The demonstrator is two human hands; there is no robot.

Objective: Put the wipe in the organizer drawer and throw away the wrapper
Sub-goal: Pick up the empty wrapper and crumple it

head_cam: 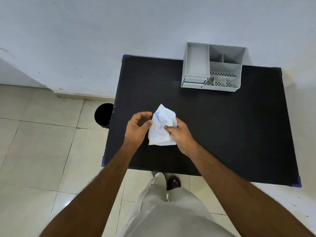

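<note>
A white wrapper (160, 129) with blue print is held over the middle of the black table (222, 125). My right hand (181, 135) pinches its right side. My left hand (138, 127) touches its left edge with the thumb, fingers curled. Whether the wipe is still inside the wrapper cannot be told. The grey organizer (213, 67) stands at the table's far edge against the wall, its small drawers (193, 82) at the front left corner, one pulled slightly out.
A black round bin (103, 115) stands on the tiled floor just left of the table. A white wall runs behind the table. My legs and a sandalled foot (173, 182) are at the near edge.
</note>
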